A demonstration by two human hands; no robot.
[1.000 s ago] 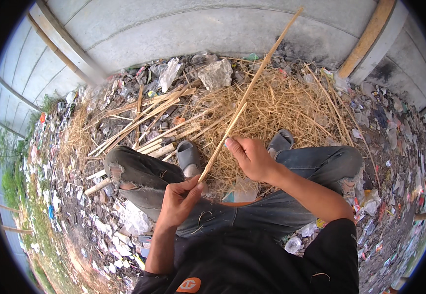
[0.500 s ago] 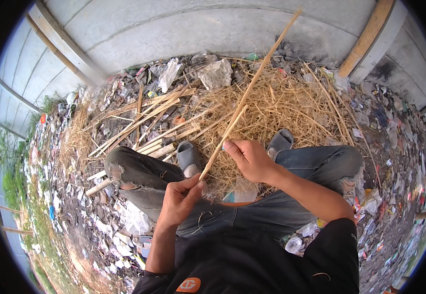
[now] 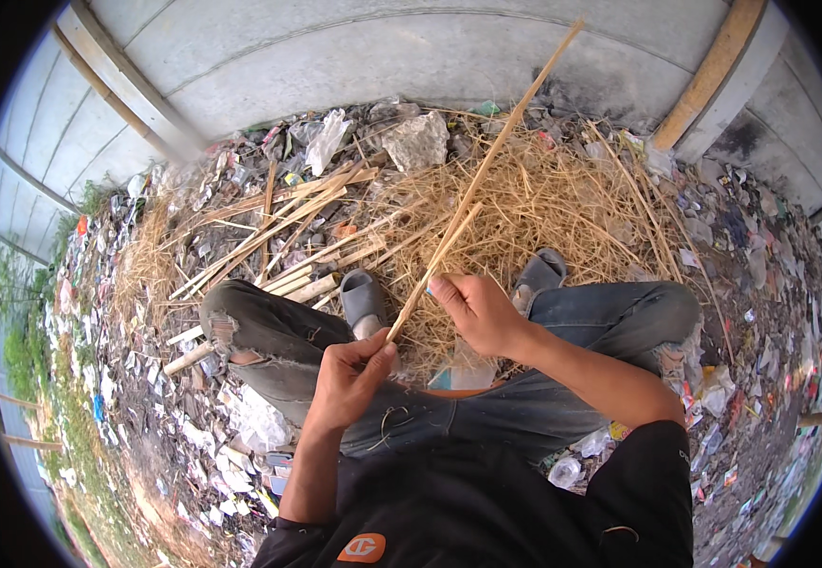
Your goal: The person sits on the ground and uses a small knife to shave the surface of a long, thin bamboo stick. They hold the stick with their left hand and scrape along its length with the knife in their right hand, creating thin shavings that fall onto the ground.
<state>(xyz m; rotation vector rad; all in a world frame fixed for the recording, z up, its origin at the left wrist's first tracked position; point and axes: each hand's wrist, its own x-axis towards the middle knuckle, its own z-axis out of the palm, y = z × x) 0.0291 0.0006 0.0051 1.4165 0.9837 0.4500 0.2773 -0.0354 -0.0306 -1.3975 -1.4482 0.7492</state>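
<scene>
A long, thin bamboo strip point(image 3: 498, 142) slants up and away over my lap toward the grey wall. Alongside it runs a shorter strip point(image 3: 463, 225), and the two come together near my hands. My left hand point(image 3: 346, 381) pinches the lower end between thumb and fingers. Higher up, my right hand point(image 3: 472, 312) is closed against the strips, thumb on top. A small pale-blue bit shows beside that thumb, too little to name. The right fingers' undersides are hidden.
Straw-like shavings point(image 3: 562, 208) cover the ground between and beyond my sandals point(image 3: 363, 295). Several split bamboo pieces point(image 3: 288, 227) lie at the left near a pale rock point(image 3: 415, 142). Litter is strewn all around. A concrete wall point(image 3: 411, 62) with wooden posts point(image 3: 709, 76) stands ahead.
Almost nothing differs. My left hand has shifted very slightly up at the strip's lower end; both hands keep their hold.
</scene>
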